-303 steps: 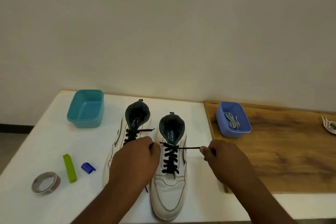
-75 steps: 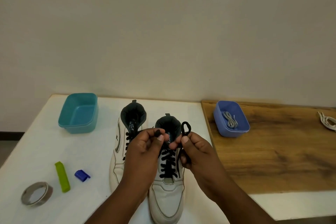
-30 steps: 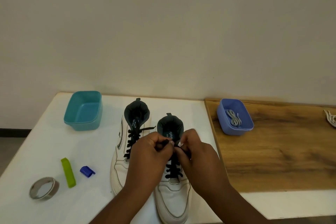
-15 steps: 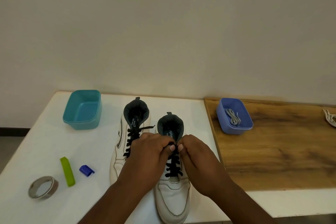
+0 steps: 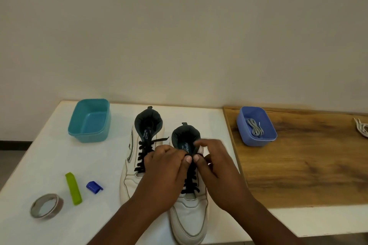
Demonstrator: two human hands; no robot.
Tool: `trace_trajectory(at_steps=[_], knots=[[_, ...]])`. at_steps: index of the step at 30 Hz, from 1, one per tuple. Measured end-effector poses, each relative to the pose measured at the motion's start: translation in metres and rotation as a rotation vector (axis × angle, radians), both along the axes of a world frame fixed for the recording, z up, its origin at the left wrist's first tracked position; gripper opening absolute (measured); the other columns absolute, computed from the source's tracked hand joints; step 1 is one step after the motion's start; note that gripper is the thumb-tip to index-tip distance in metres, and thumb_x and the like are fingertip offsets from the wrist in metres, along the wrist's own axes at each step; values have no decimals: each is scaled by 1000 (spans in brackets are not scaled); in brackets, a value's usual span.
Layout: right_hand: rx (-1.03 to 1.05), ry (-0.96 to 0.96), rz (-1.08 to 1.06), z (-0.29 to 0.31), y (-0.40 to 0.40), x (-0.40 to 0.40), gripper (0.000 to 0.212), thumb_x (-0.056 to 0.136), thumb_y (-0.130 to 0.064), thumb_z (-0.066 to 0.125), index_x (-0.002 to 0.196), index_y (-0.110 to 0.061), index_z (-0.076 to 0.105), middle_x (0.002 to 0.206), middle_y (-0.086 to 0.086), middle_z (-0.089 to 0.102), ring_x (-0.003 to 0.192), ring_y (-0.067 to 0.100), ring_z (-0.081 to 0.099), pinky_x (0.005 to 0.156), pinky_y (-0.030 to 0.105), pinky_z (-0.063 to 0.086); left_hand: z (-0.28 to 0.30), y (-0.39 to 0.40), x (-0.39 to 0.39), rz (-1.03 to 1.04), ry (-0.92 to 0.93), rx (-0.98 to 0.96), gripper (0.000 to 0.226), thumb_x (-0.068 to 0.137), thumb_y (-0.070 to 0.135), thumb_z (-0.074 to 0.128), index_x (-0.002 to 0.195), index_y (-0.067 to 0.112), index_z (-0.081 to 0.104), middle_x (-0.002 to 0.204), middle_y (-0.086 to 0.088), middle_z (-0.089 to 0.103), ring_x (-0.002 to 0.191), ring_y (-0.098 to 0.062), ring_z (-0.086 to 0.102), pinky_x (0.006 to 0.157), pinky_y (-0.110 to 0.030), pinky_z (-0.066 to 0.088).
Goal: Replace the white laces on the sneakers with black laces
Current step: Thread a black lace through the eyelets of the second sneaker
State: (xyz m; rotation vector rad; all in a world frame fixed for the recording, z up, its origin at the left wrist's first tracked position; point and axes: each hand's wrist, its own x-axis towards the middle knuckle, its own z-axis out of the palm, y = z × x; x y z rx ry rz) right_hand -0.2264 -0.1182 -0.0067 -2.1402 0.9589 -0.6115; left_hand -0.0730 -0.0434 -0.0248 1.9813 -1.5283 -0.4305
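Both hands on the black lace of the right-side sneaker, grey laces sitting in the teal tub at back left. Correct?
Not quite. The head view shows the teal tub empty; the grey laces lie in the blue tub on the wooden board. The rest holds: left hand and right hand pinch the black lace of the right-side sneaker.
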Motion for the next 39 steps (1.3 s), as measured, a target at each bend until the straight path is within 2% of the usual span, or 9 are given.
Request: trace_trajectory(at_steps=[2,6,11,15,21,26,29,34,39], knots=[[-72,-10,-94,5,-2,-3,17,99,-31,63,111,-39,53,112,-21,49,88,7,61,70,13,47,-2,-1,-1,42,21,-1,43,97,60,12,87,42,50,89,21,52,105,-9,50,99,-46,40],[-132,129,-53,12,-3,-5,9,94,-45,63,89,-38,62,86,-19,58,86,4,58,67,13,40,-1,-2,-3,85,70,1,41,98,59,15,84,42,50,84,20,52,101,-11,53,96,-47,42],[-68,145,42,14,3,0,16,94,-49,62,102,-39,72,90,-21,66,86,1,59,69,12,41,-4,-3,-2,127,149,-12,34,102,51,32,88,38,60,88,18,58,103,-13,54,98,-49,43],[-72,201,26,11,-3,-3,17,102,-39,57,99,-34,72,88,-16,67,83,3,59,72,16,44,4,-1,-1,108,142,-5,51,93,63,26,82,34,66,82,15,63,92,-5,55,91,-42,47],[-11,436,-27,2,-14,-16,25,105,-36,46,91,-26,65,83,-7,65,76,9,59,74,35,53,6,4,7,277,52,-52,31,98,42,49,102,27,76,132,9,50,117,-8,50,94,-22,37],[88,509,5,5,-15,-20,27,106,-37,43,88,-26,60,79,-6,62,73,10,58,67,29,48,3,8,10,296,-70,-11,41,101,43,36,94,22,70,102,9,60,88,-10,58,77,-25,46],[135,500,-2,10,-14,-19,28,102,-34,45,80,-22,57,74,-2,60,66,10,54,62,29,44,6,9,10,347,-84,-19,47,100,46,31,90,21,68,93,8,60,75,-7,53,70,-23,40],[353,394,157,23,-4,-18,24,100,-27,53,79,-18,63,74,-4,60,64,4,53,62,22,44,5,8,8,340,-71,27,34,103,40,40,90,21,65,95,7,58,73,-6,52,70,-23,39],[288,480,165,25,-7,-23,28,100,-29,56,72,-27,61,72,-7,59,62,3,52,61,21,43,2,5,13,323,-208,37,30,101,31,50,86,16,70,89,0,64,72,-19,62,67,-33,48]])
